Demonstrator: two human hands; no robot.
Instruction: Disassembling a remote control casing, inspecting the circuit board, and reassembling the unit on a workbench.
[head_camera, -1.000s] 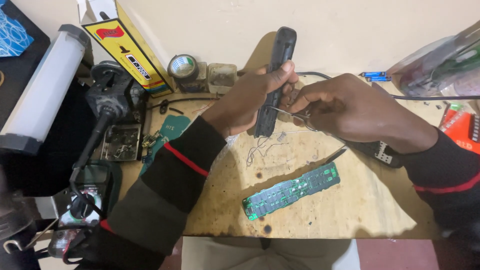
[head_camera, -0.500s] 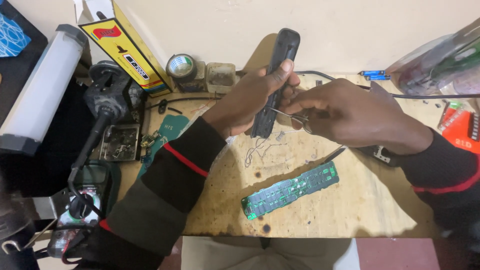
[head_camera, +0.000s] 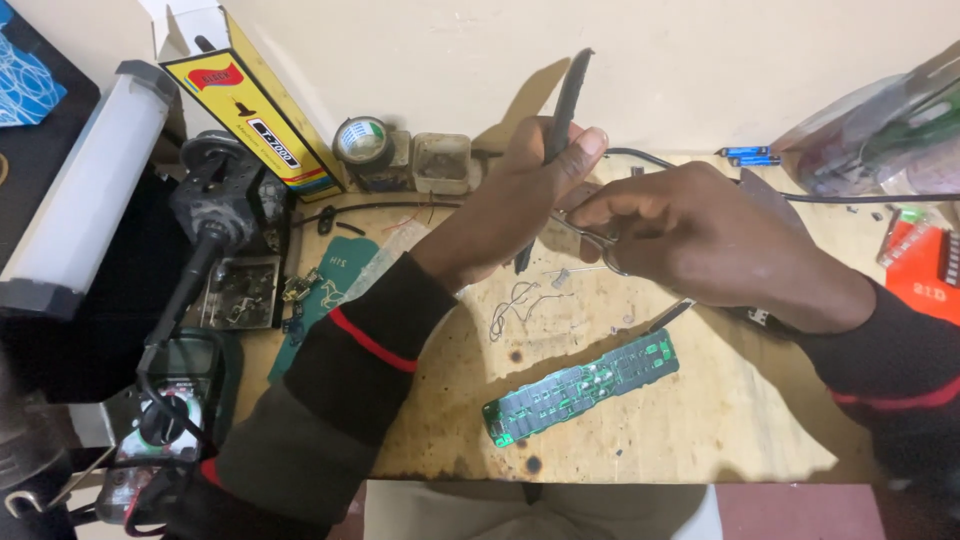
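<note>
1. Above the wooden board (head_camera: 700, 420), the left hand (head_camera: 510, 205) is clenched around a long black remote-control shell (head_camera: 556, 130), thumb and fingers wrapped about its lower half; the shell stands nearly upright, turned edge-on to the camera, its top end tilted a little to the right against the pale wall.
2. Just beside it, the right hand (head_camera: 690, 235) pinches a pair of metal tweezers (head_camera: 590, 235) between thumb and forefinger; the tips point left toward the shell's lower end, close to the left thumb; whether they touch it cannot be told.
3. Under both hands, thin loose wires (head_camera: 515, 305) lie curled on the board; a small metal piece rests near them.
4. Nearer the person, a long green circuit board (head_camera: 580, 387) lies flat and slanted on the wood, well apart from either hand.
5. Behind the left hand, a roll of tape (head_camera: 362, 140) and a small grimy square tub (head_camera: 441, 162) stand against the wall; a tall yellow box (head_camera: 255, 105) leans beside them.
6. At the far left, a white tube lamp (head_camera: 85, 190) lies slanted; below it sits a meter with a dial (head_camera: 165, 425).
7. To the far right, two blue batteries (head_camera: 748, 155) lie by a clear plastic bag (head_camera: 880, 135); a black cable (head_camera: 850, 198) runs across behind the right wrist.
</note>
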